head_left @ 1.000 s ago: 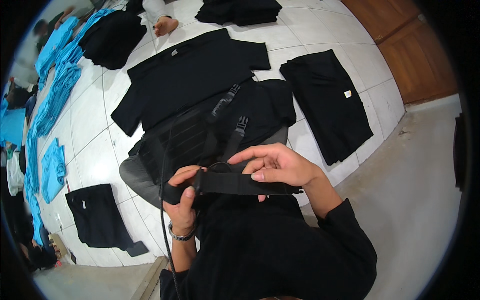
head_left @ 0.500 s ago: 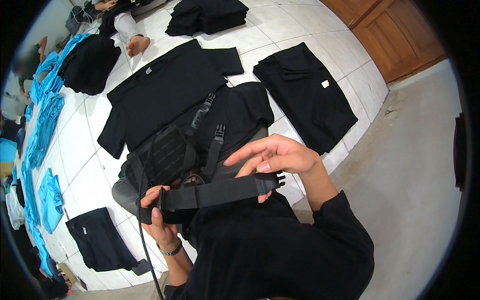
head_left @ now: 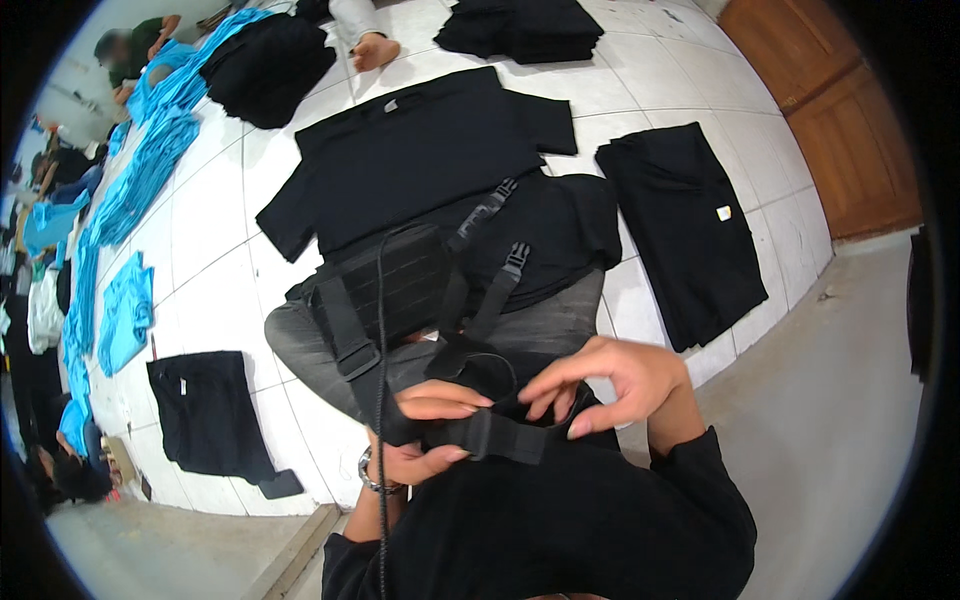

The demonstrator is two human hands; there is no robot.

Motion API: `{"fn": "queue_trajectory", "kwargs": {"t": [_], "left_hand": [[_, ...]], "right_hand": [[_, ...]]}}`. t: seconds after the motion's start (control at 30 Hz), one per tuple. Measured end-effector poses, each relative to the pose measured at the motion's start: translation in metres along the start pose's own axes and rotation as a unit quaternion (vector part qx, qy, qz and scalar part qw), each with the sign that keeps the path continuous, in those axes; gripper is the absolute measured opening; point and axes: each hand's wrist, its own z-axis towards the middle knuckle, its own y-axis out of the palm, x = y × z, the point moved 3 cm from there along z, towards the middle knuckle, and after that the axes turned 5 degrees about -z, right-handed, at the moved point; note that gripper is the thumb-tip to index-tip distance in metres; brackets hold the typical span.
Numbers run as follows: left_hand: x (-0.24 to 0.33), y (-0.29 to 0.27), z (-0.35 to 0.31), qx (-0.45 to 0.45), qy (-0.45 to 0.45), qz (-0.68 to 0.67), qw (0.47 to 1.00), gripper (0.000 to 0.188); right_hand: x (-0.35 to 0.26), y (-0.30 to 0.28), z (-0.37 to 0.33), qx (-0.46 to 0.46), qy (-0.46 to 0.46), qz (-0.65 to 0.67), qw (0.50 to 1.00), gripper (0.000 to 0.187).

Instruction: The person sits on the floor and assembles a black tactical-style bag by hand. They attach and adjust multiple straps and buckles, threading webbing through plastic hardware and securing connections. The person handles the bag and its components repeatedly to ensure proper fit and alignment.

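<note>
A wide black webbing strap [head_left: 515, 442] lies across my front, near my waist. My left hand [head_left: 425, 425] pinches it at a flat slider, fingers above and thumb below. Beside the strap's loose end is my right hand [head_left: 625, 390], its fingers bent and its thumb apart, with nothing visibly gripped. A black vest [head_left: 395, 285] with rows of webbing rests over my crossed legs. Two narrower straps with side-release buckles [head_left: 517, 258] extend from it. A thin dark cord [head_left: 381, 480] hangs down past my left hand.
A black T-shirt [head_left: 420, 150] is spread on the white tiles ahead. Folded black garments [head_left: 690, 240] lie right, with another [head_left: 205, 410] at left. Black piles [head_left: 520, 30] and blue cloth [head_left: 135, 195] lie farther off. Other people sit beyond. A wooden door [head_left: 850, 130] stands far right.
The strap's end and both hands have come closer to my body, and my left hand has shifted right along the strap. My view has turned, so the floor things appear farther right.
</note>
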Motion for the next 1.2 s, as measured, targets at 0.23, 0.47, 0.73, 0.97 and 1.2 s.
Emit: {"fn": "queue_trajectory", "kwargs": {"t": [0.23, 0.47, 0.73, 0.97, 1.2], "left_hand": [[0.010, 0.008, 0.006, -0.060, -0.005, 0.072, 0.996, 0.049], [0.056, -0.016, -0.023, 0.096, -0.005, 0.002, 0.995, 0.036], [0.070, -0.045, -0.043, 0.026, 0.084, 0.024, 0.996, 0.036], [0.067, -0.025, -0.045, 0.077, 0.012, -0.088, 0.993, 0.051], [0.059, -0.029, -0.046, -0.003, -0.111, -0.121, 0.986, 0.084]], "right_hand": [[-0.001, 0.047, 0.032, 0.064, 0.069, 0.012, 0.996, 0.028], [-0.065, -0.031, -0.032, 0.351, -0.212, 0.011, 0.912, 0.047], [-0.122, -0.078, -0.042, 0.350, -0.289, -0.128, 0.882, 0.045], [-0.132, -0.071, -0.038, 0.386, -0.130, -0.103, 0.907, 0.050], [-0.140, -0.065, -0.030, 0.379, -0.015, -0.246, 0.892, 0.044]]}}
